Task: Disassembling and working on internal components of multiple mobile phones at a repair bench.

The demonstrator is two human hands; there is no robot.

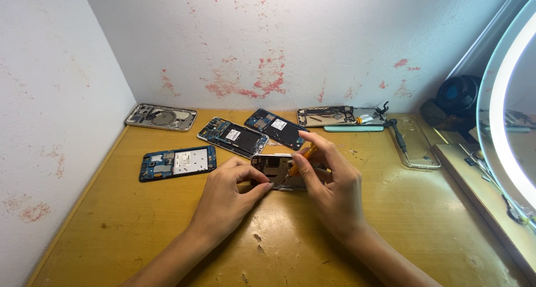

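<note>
Hands meet mid-counter: left hand pinches an opened phone, right hand grips an orange screwdriver over it. Four more dismantled phones lie toward eleven o'clock.

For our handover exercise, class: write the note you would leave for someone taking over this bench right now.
Left hand: pinning down the opened phone with exposed metal insides at mid-desk.
Right hand: gripping a small orange-handled screwdriver, tip down on that phone.
Done: its back is already off.
Left: whether any screws are out cannot be seen.
Nearby: four more opened phones lie behind, and a clear phone case to the right on the wooden desk.
</note>
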